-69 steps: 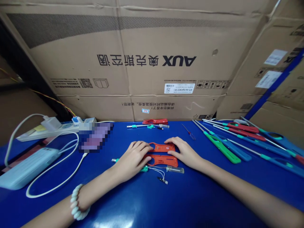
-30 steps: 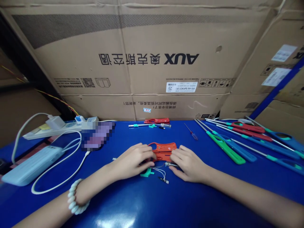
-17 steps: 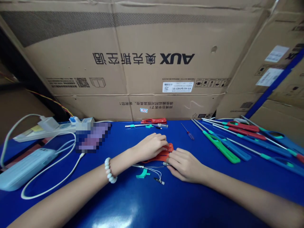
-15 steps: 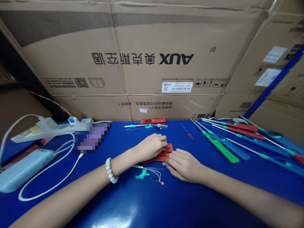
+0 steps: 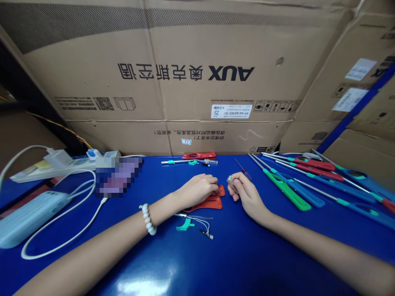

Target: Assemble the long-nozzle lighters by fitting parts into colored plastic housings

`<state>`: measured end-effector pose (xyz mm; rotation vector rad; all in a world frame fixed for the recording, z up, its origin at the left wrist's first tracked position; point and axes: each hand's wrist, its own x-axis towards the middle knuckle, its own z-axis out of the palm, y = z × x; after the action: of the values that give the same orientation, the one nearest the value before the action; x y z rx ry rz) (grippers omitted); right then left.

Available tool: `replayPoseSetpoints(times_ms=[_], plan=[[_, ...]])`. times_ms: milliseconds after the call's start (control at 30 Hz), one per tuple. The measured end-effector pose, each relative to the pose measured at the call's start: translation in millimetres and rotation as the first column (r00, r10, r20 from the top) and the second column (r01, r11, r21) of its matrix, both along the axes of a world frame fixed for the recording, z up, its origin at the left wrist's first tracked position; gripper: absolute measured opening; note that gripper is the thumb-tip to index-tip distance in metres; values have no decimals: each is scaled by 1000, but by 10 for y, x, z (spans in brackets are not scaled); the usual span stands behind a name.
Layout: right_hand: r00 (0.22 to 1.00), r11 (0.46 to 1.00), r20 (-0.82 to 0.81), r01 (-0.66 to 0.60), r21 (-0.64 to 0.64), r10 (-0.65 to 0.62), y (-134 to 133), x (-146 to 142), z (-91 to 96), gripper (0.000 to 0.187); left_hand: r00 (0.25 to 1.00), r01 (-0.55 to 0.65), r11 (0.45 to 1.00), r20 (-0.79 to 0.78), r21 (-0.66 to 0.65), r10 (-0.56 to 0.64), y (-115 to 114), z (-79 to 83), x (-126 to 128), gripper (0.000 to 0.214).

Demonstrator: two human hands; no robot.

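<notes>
My left hand (image 5: 199,188) lies curled over the far red plastic handle shell (image 5: 221,190), fingers closed on it. A second red shell (image 5: 207,203) rests just in front of that hand on the blue table (image 5: 216,255). My right hand (image 5: 243,191) is raised slightly to the right of the shells and pinches a small clear tube (image 5: 230,180) between thumb and fingers. Nearer me lie a thin metal rod with a teal clip (image 5: 184,224) and thin white wires with a tiny connector (image 5: 205,231).
Long instruments with green, blue and red handles (image 5: 290,191) fan out at the right. A small screwdriver (image 5: 243,169) and another red shell with a rod (image 5: 199,156) lie at the back. A power strip (image 5: 58,164), power bank (image 5: 27,213) and white cable (image 5: 64,240) sit left. Cardboard boxes (image 5: 185,74) wall the rear.
My right hand lifted the clear tube off the table near the wires and moved it up and to the right. My left hand stayed on the far red shell.
</notes>
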<state>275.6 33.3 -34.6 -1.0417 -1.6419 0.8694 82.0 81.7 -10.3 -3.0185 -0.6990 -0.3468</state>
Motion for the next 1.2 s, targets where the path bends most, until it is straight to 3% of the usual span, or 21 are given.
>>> replayPoseSetpoints(times_ms=[167,333,667,867,1033,1200], plan=[[990,994,-127,43,-99,-55,112,9,-1,36,1000,11,999,29,-50,-10,-2,2,12,22],[976,985,-186,86,-151,-114,236,3,-32,38,988,-36,986,141,-162,59,-67,87,-7,18],[962,982,-216,145,-123,-170,403,-117,-63,43,931,-52,893,301,-446,205,-333,190,-202,23],[979,990,-159,118,-75,-129,406,-141,-22,43,855,-15,833,425,-552,297,-248,116,-167,23],[995,999,-93,47,-14,-48,290,-166,3,32,779,28,784,505,-621,372,-155,28,-122,17],[984,983,180,-49,179,16,117,-166,45,20,756,62,753,523,-655,393,-171,-45,-146,16]])
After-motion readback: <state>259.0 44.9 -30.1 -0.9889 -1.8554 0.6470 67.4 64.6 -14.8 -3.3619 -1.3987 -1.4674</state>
